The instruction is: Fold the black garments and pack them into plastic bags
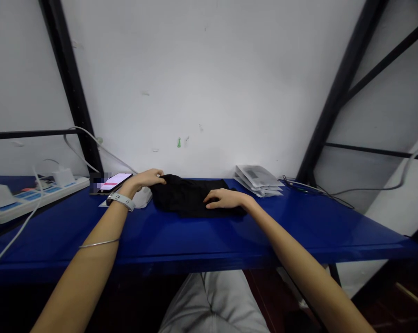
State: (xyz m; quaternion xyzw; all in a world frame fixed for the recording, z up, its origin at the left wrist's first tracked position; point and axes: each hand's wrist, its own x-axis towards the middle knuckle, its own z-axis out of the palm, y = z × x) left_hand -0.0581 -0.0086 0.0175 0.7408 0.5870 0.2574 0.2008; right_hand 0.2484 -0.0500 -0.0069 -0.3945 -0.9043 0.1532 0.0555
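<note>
Got a bunch of black fabric [190, 196] lying on a blue metal table [195, 243], right at 12 o'clock from me. Left hand [145, 179] is closed on its far left end, gripping a bit of it, and right hand [226, 199] is open, lying flat on the near right side. Smartphone [115, 182] sits at about 11 o'clock, just past the left hand, white power strip [35, 199] around 10, and a stack of plastic-wrapped packets [258, 181] around 1.
</note>
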